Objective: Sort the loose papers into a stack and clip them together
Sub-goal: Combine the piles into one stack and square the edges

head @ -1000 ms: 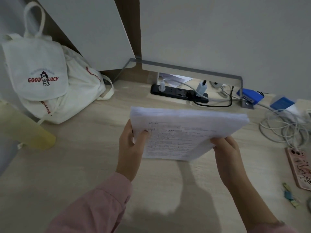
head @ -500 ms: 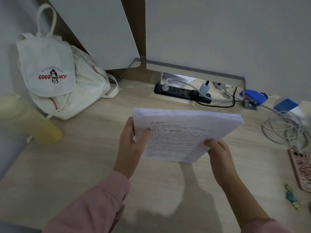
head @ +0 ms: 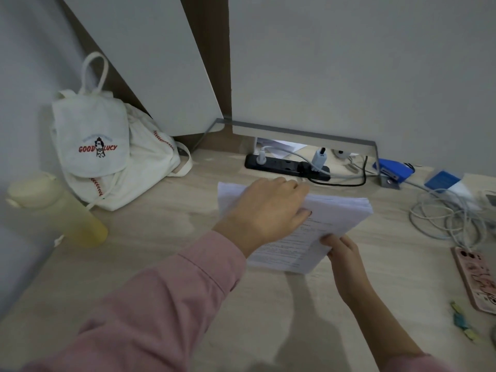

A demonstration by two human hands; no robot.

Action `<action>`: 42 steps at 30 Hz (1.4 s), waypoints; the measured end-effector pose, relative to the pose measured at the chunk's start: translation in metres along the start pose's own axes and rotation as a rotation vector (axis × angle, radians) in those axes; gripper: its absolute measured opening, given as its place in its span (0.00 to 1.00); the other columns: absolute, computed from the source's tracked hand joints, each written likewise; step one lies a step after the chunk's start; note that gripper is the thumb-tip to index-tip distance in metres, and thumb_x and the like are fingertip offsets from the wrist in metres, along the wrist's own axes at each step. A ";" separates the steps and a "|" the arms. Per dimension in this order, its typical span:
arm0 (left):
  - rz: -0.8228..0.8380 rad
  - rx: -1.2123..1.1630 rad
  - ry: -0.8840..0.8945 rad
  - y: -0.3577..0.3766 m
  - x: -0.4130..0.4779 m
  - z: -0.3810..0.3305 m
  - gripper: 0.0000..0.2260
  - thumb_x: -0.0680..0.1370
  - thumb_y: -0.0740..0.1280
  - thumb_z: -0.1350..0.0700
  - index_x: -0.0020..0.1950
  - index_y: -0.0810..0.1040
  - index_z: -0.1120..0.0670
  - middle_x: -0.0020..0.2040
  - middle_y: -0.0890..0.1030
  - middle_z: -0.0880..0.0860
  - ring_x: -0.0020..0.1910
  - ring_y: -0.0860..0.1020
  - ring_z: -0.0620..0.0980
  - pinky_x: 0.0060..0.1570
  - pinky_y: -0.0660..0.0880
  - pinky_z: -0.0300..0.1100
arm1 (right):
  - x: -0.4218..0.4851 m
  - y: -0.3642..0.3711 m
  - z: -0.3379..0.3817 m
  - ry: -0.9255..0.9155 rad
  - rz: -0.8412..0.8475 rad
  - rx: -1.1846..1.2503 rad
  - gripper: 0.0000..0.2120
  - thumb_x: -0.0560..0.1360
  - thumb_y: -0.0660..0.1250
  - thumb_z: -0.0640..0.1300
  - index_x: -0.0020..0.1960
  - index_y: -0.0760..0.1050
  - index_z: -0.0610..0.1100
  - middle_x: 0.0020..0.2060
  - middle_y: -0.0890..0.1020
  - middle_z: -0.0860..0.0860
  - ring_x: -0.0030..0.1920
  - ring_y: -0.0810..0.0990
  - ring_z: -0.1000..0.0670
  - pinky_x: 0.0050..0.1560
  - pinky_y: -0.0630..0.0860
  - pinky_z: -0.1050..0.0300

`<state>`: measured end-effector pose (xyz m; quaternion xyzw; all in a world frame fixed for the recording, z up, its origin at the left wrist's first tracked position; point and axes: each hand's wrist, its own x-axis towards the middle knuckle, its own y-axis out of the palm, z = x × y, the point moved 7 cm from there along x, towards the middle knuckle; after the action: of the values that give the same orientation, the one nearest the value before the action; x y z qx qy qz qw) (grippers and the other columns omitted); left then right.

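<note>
The stack of papers point(head: 335, 218) was held over the desk point(head: 161, 264), near the power strip point(head: 284, 165). Its printed face looked upward. Its widest edge was the far one and ran from left to right. The left hand point(head: 265, 210) lay over the far left part, with fingers bent over that edge and the thumb on the page. The right hand point(head: 345, 255) pinched the near right corner. A white bag point(head: 112, 157) stood at the far left.
</note>
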<state>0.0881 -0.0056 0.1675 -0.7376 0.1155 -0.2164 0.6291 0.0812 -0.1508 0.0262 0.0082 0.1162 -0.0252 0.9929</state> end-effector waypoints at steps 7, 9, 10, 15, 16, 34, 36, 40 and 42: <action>-0.037 -0.101 0.090 -0.007 -0.009 0.004 0.06 0.81 0.55 0.50 0.47 0.68 0.49 0.43 0.72 0.46 0.42 0.74 0.50 0.37 0.62 0.41 | -0.009 0.000 -0.011 0.066 0.122 -0.119 0.12 0.75 0.61 0.33 0.49 0.79 0.45 0.49 0.83 0.49 0.51 0.79 0.51 0.54 0.74 0.53; -0.082 -0.175 0.017 -0.013 -0.014 0.021 0.10 0.80 0.56 0.48 0.49 0.72 0.53 0.44 0.77 0.48 0.43 0.76 0.51 0.38 0.65 0.43 | -0.011 -0.008 -0.016 0.082 0.165 -0.234 0.09 0.75 0.64 0.37 0.46 0.79 0.50 0.45 0.83 0.55 0.45 0.81 0.59 0.46 0.75 0.64; -0.114 -0.237 -0.038 -0.017 -0.018 0.033 0.12 0.80 0.57 0.48 0.51 0.74 0.54 0.45 0.79 0.50 0.44 0.77 0.52 0.39 0.69 0.45 | -0.011 -0.016 -0.016 0.075 0.153 -0.296 0.07 0.74 0.67 0.39 0.45 0.79 0.51 0.43 0.83 0.58 0.42 0.81 0.61 0.41 0.76 0.68; -0.286 -0.739 -0.331 -0.009 -0.044 0.085 0.07 0.78 0.62 0.50 0.53 0.78 0.47 0.43 0.82 0.47 0.42 0.80 0.43 0.42 0.77 0.38 | 0.003 -0.074 -0.001 0.060 0.068 -0.361 0.29 0.56 0.78 0.60 0.49 0.81 0.43 0.39 0.86 0.52 0.40 0.83 0.56 0.43 0.80 0.65; -0.303 -0.835 -0.385 0.000 -0.050 0.091 0.05 0.78 0.63 0.51 0.51 0.77 0.43 0.43 0.82 0.43 0.41 0.80 0.40 0.39 0.76 0.32 | 0.006 -0.082 0.002 0.061 0.058 -0.276 0.34 0.53 0.78 0.62 0.51 0.81 0.42 0.43 0.87 0.49 0.45 0.84 0.53 0.48 0.81 0.63; -0.281 -1.333 -1.002 0.154 -0.130 0.117 0.09 0.74 0.64 0.66 0.52 0.77 0.56 0.42 0.79 0.48 0.43 0.76 0.48 0.40 0.72 0.36 | 0.007 -0.045 -0.036 0.119 0.128 -0.037 0.13 0.73 0.60 0.30 0.50 0.79 0.43 0.43 0.86 0.51 0.47 0.82 0.50 0.45 0.78 0.58; -0.316 -1.336 -0.997 0.150 -0.128 0.118 0.09 0.74 0.64 0.66 0.53 0.77 0.57 0.43 0.79 0.48 0.41 0.77 0.43 0.40 0.72 0.35 | 0.008 -0.047 -0.030 0.087 0.125 0.006 0.14 0.73 0.59 0.30 0.49 0.79 0.43 0.43 0.86 0.50 0.46 0.82 0.52 0.44 0.79 0.62; -0.336 -1.352 -1.013 0.155 -0.128 0.115 0.11 0.66 0.65 0.59 0.47 0.78 0.58 0.38 0.78 0.50 0.33 0.77 0.38 0.30 0.70 0.25 | 0.008 -0.053 -0.032 0.072 0.127 0.005 0.15 0.73 0.59 0.29 0.48 0.81 0.43 0.46 0.85 0.49 0.51 0.81 0.51 0.51 0.78 0.59; -0.292 -1.343 -1.051 0.164 -0.129 0.112 0.05 0.72 0.67 0.63 0.47 0.78 0.58 0.37 0.78 0.49 0.36 0.76 0.43 0.28 0.69 0.24 | 0.007 -0.056 -0.045 0.110 0.121 -0.050 0.14 0.73 0.60 0.30 0.49 0.81 0.43 0.47 0.85 0.49 0.54 0.80 0.48 0.51 0.78 0.60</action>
<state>0.0436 0.1196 -0.0286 -0.9650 -0.1830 0.1881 -0.0020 0.0751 -0.2057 -0.0198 -0.0084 0.1706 0.0385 0.9846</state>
